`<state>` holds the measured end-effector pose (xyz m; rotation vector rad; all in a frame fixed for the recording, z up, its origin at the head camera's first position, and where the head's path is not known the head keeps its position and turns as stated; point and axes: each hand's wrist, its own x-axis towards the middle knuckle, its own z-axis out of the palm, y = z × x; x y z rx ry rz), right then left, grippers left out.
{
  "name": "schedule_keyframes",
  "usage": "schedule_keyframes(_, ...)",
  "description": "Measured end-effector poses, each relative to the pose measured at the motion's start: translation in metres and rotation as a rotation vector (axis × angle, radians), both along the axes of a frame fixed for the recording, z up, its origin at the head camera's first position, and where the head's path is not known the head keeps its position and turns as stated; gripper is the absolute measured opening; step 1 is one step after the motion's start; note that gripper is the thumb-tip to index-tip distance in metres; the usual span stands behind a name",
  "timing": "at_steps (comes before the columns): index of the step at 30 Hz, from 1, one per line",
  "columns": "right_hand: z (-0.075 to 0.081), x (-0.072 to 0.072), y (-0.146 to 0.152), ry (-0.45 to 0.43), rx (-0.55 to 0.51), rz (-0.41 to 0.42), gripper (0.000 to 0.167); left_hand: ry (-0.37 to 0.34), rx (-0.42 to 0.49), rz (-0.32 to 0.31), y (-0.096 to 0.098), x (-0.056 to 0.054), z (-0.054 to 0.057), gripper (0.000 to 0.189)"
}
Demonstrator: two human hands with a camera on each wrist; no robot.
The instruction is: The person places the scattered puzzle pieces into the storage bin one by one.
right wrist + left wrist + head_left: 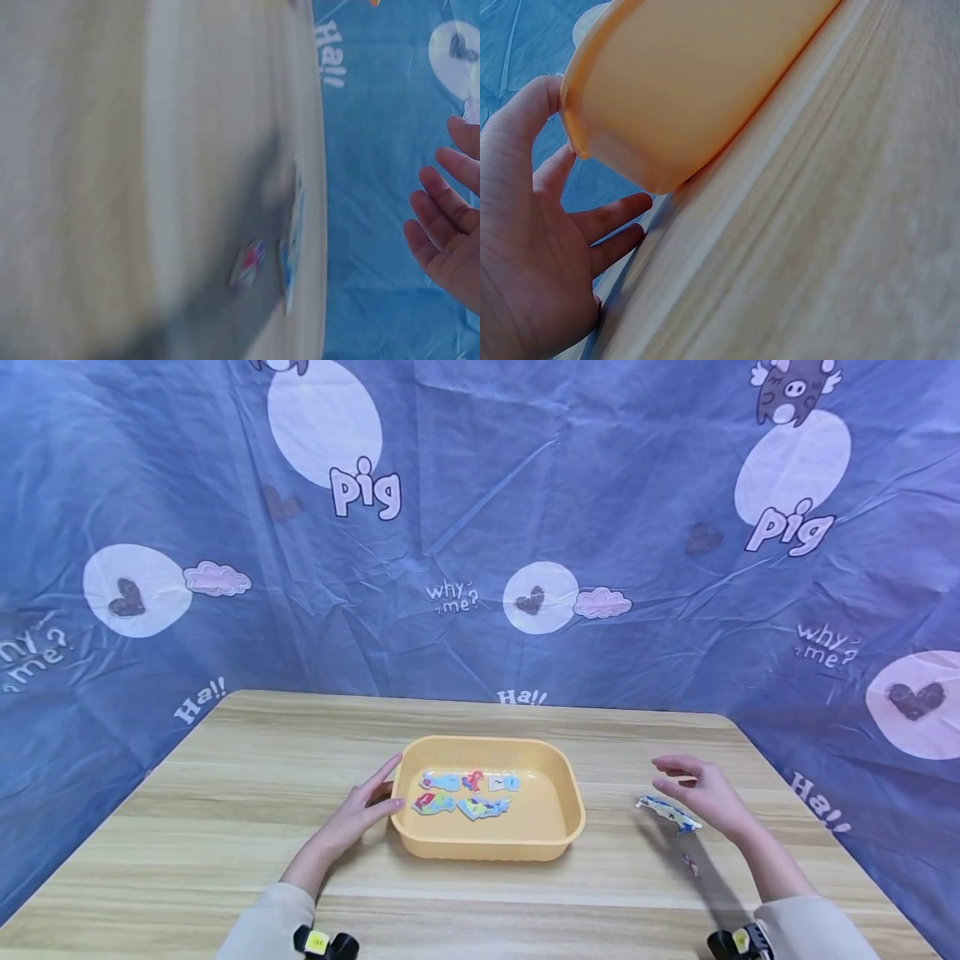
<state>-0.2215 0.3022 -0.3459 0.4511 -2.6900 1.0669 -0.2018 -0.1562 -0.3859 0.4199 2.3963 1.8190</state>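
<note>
A shallow yellow plastic tray (487, 850) stands mid-table. My left hand (352, 818) holds its left rim, thumb over the edge; in the left wrist view that hand (547, 225) has its other fingers spread below the rim. Several flat, colourful puzzle-like pieces (483, 808) lie in the left part of the tray. Toward the right, my right hand (701, 793) hovers with loosely bent fingers and nothing in them. Below it on the table lies a blue-and-white piece (667, 812), with a small pinkish piece (690, 864) nearer me.
The wooden table (300, 735) ends at a blue printed cloth (465, 527) hanging behind and along the sides. A dark wrist camera (326, 943) sits on the left sleeve, another wrist camera (741, 942) on the right one.
</note>
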Motion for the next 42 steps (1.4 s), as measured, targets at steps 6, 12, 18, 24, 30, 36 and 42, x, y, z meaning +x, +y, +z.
schedule_keyframes(6,-0.011,0.007,0.016,0.013,0.017,-0.017,0.034,-0.004,0.017,-0.005,-0.003,-0.008,-0.013,0.062)
schedule_keyframes(12,-0.019,0.018,0.027,0.031,0.016,-0.031,0.032,0.010,0.018,0.002,-0.007,-0.017,-0.030,0.062)
schedule_keyframes(18,-0.024,0.030,0.037,-0.016,0.043,-0.039,0.033,-0.004,0.022,0.011,-0.005,-0.019,-0.031,0.063)
schedule_keyframes(24,-0.031,0.040,0.044,-0.036,0.052,0.094,0.031,-0.013,0.021,0.016,-0.005,-0.019,-0.032,0.062)
schedule_keyframes(30,-0.038,0.046,0.049,-0.025,0.076,0.183,0.027,-0.003,0.025,0.001,-0.007,-0.017,-0.031,0.061)
schedule_keyframes(36,-0.046,0.049,0.050,-0.023,0.039,0.230,0.026,0.001,0.029,-0.012,-0.006,-0.017,-0.031,0.061)
schedule_keyframes(42,-0.051,0.053,0.050,0.044,0.086,0.203,0.023,-0.014,0.043,-0.005,-0.006,-0.018,-0.030,0.063)
